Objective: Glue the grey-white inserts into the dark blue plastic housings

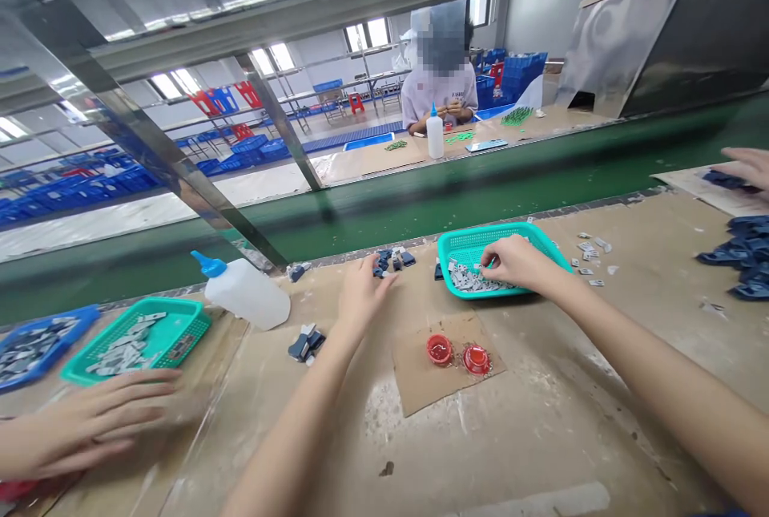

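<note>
My left hand [364, 288] reaches to a small heap of dark blue and grey plastic pieces [404, 258], thumb apart from the fingers; I see nothing held in it. My right hand [510, 262] is inside the green basket [544, 243], fingertips pinched on a small light-grey plastic piece [479, 267]. Many similar grey pieces [469, 280] lie in that basket. In front of my hands, a red cup [439, 349] and a second red cup-like piece [477, 358] with orange-red contents sit on a cardboard sheet [414, 389].
A white bottle with blue nozzle [249, 292] tilts at left, near dark-and-grey pieces [307, 343]. Another person's hand [90, 425] is by a second green basket [174, 313]; another hand [750, 168] is at far right. A green conveyor belt [372, 220] runs behind; a person [441, 92] sits beyond.
</note>
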Demonstrator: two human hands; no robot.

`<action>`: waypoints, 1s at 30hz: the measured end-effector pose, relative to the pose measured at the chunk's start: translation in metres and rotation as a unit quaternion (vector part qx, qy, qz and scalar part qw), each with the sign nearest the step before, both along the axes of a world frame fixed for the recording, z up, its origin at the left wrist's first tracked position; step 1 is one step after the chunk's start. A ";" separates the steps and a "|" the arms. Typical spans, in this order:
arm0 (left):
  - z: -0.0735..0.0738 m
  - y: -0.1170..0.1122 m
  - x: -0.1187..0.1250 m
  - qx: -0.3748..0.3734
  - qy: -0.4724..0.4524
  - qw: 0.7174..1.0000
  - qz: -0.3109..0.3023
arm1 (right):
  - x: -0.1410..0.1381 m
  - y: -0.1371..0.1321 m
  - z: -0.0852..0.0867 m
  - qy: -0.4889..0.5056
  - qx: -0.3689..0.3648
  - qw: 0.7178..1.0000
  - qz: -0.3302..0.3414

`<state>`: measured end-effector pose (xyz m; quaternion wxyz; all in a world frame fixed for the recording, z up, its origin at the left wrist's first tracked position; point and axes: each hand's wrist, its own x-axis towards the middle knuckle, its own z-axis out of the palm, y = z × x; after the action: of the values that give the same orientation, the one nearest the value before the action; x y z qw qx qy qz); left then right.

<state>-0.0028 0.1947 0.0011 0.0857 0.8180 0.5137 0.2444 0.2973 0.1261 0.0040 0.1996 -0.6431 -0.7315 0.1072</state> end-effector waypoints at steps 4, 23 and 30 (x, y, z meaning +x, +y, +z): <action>-0.011 0.026 0.028 -0.023 -0.022 0.999 0.015 | 0.004 -0.012 -0.003 0.067 0.021 0.998 0.002; 0.041 -0.094 -0.015 -0.455 -0.581 0.669 -0.086 | -0.030 -0.110 -0.015 0.540 -0.079 0.831 -0.102; 0.024 -0.121 -0.025 -0.468 -0.636 0.613 0.011 | -0.078 -0.137 -0.039 0.593 -0.134 0.761 -0.226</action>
<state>-0.0274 0.0738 0.0255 0.7597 0.3007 0.3838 0.4303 0.2188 -0.0113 -0.0350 0.5238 -0.6179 -0.2786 0.5160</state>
